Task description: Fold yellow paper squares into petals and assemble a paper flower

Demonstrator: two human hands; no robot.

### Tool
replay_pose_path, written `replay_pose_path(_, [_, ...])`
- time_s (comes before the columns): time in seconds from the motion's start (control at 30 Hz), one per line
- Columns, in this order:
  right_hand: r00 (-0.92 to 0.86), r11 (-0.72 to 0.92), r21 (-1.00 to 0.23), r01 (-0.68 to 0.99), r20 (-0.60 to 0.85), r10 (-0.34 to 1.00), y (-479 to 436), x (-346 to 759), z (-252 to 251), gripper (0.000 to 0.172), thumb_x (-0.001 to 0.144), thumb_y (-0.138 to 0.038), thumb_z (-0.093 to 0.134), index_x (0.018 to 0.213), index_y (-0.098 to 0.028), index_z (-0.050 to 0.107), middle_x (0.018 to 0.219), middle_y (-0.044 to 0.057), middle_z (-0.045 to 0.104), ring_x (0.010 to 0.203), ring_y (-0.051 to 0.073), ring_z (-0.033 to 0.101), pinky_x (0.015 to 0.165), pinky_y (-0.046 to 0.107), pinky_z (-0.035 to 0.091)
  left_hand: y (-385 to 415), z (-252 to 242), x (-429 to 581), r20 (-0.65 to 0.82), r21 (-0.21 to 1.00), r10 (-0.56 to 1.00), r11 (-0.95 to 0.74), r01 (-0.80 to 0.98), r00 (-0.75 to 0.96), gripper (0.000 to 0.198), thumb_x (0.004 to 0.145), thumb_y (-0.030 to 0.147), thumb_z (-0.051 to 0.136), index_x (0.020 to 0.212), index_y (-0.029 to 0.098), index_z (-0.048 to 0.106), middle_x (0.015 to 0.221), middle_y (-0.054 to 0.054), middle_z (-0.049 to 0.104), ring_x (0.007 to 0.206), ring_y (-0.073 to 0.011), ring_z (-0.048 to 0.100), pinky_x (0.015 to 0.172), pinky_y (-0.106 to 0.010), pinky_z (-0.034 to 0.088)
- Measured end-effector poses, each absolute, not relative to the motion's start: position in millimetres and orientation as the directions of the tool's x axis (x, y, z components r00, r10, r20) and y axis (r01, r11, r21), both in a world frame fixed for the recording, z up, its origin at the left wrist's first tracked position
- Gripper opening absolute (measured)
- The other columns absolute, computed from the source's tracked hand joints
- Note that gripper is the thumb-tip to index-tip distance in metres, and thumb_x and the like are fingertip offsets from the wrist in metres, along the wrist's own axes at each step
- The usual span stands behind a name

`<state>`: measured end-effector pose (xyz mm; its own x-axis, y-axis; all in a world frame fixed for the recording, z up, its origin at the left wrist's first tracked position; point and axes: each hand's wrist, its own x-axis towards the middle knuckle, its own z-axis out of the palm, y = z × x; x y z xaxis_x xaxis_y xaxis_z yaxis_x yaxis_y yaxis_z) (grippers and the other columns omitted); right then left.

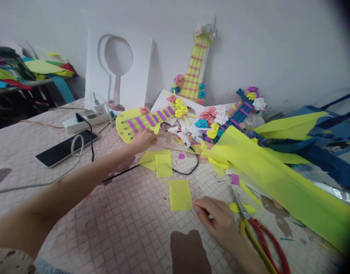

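My left hand [143, 140] is stretched far forward, its fingers curled at the lower edge of a yellow paper guitar [143, 120] with purple frets. What it grips, if anything, is hidden. My right hand [217, 220] rests on the quilted surface, fingertips pinched at the corner of a small yellow paper rectangle [179, 195]. More yellow paper pieces [160, 161] lie between the two hands. Scissors [257, 232] with red and yellow handles lie just right of my right hand.
A white glue gun [180, 134] and its black cord lie behind the paper pieces. A phone [66, 148] and a power strip [83, 121] sit at the left. Large yellow paper sheets [277, 171] and blue paper fill the right. Two more flower-decorated guitars lean at the wall.
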<state>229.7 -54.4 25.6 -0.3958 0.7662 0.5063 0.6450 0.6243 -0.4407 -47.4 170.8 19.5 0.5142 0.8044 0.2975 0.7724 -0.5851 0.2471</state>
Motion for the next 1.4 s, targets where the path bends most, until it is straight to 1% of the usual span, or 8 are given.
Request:
replay_pose_path(0.27, [-0.401, 0.633, -0.442, 0.636, 0.511, 0.760, -55.7, 231.6, 23.9, 0.007, 0.087, -0.014, 0.054, 0.086, -0.019, 0.058, 0.067, -0.001, 0.064, 0.058, 0.010, 0.058, 0.058, 0.023, 0.044, 160.1, 17.2, -45.9, 0.387, 0.337, 0.823, -0.546, 0.767, 0.416, 0.012, 0.076, 0.009, 0.053, 0.067, 0.015, 0.057, 0.080, -0.010, 0.061, 0.089, -0.0247, 0.053, 0.082, -0.039, 0.038])
replay_pose_path(0.47, [-0.393, 0.634, -0.438, 0.637, 0.523, 0.756, -55.7, 232.4, 20.6, 0.007, 0.087, -0.014, 0.055, 0.089, -0.020, 0.059, 0.071, -0.001, 0.065, 0.061, 0.010, 0.060, 0.060, 0.023, 0.045, 149.5, 31.4, -75.9, 0.400, 0.603, 0.904, -0.381, 0.701, 0.148, 0.009, 0.081, 0.017, 0.050, 0.072, 0.015, 0.051, 0.077, -0.008, 0.063, 0.066, -0.0169, 0.057, 0.061, -0.029, 0.043])
replay_pose_path(0.53, [-0.396, 0.641, -0.435, 0.633, 0.529, 0.750, -55.2, 231.9, 20.0, 0.008, 0.087, -0.013, 0.054, 0.088, -0.020, 0.059, 0.071, -0.001, 0.066, 0.061, 0.010, 0.060, 0.060, 0.023, 0.045, 139.6, 38.2, -86.6, 0.328, 0.747, 0.941, -0.312, 0.587, 0.083, 0.015, 0.084, 0.021, 0.049, 0.070, 0.016, 0.046, 0.072, -0.007, 0.064, 0.055, -0.0117, 0.055, 0.053, -0.024, 0.042])
replay_pose_path(0.6, [-0.401, 0.650, -0.437, 0.622, 0.536, 0.743, -54.7, 230.8, 20.2, 0.009, 0.087, -0.012, 0.054, 0.087, -0.020, 0.058, 0.070, -0.001, 0.065, 0.060, 0.010, 0.059, 0.058, 0.022, 0.044, 128.2, 44.4, -95.8, 0.077, 0.992, 0.996, -0.073, 0.102, -0.040, 0.017, 0.078, 0.017, 0.057, 0.066, 0.015, 0.045, 0.071, -0.006, 0.064, 0.051, -0.0072, 0.050, 0.050, -0.020, 0.039])
replay_pose_path(0.7, [-0.407, 0.656, -0.447, 0.608, 0.534, 0.741, -54.4, 228.6, 20.8, 0.009, 0.087, -0.012, 0.054, 0.087, -0.020, 0.058, 0.070, -0.001, 0.065, 0.059, 0.009, 0.058, 0.057, 0.022, 0.043, 112.9, 49.4, -107.4, -0.091, 0.975, 0.990, 0.066, -0.213, -0.108, 0.019, 0.071, 0.012, 0.063, 0.065, 0.014, 0.045, 0.064, 0.000, 0.059, 0.048, -0.0036, 0.048, 0.049, -0.016, 0.037])
replay_pose_path(1.17, [-0.471, 0.590, -0.550, 0.591, 0.358, 0.806, -38.4, 188.1, 32.0, 0.012, 0.090, -0.019, 0.049, 0.082, -0.020, 0.058, 0.068, -0.001, 0.060, 0.059, 0.011, 0.054, 0.056, 0.023, 0.040, 72.8, 54.3, -137.5, -0.024, 0.972, 0.993, -0.004, -0.234, -0.119, 0.021, 0.074, 0.017, 0.070, 0.070, 0.013, 0.051, 0.057, 0.002, 0.054, 0.048, -0.0041, 0.044, 0.048, -0.015, 0.034])
replay_pose_path(1.27, [-0.401, 0.521, -0.643, 0.561, 0.339, 0.851, -8.4, 152.7, 46.7, 0.008, 0.085, -0.018, 0.053, 0.089, -0.019, 0.060, 0.083, 0.002, 0.063, 0.056, 0.009, 0.052, 0.059, 0.024, 0.043, 65.6, 61.6, -128.6, -0.043, 0.960, 0.999, 0.035, -0.277, -0.022, 0.021, 0.071, 0.020, 0.073, 0.071, 0.012, 0.053, 0.059, 0.002, 0.053, 0.050, -0.0044, 0.044, 0.047, -0.015, 0.035])
replay_pose_path(1.4, [-0.399, 0.486, -0.743, 0.460, 0.317, 0.861, 46.2, 98.5, 51.4, 0.041, 0.077, -0.021, 0.063, 0.117, -0.019, 0.053, 0.114, 0.009, 0.061, 0.055, 0.007, 0.050, 0.058, 0.024, 0.045, 55.1, 80.6, -114.0, 0.007, 0.932, 0.994, 0.034, -0.361, 0.111, 0.021, 0.072, 0.022, 0.073, 0.071, 0.013, 0.055, 0.060, 0.002, 0.052, 0.051, -0.0040, 0.044, 0.047, -0.014, 0.035])
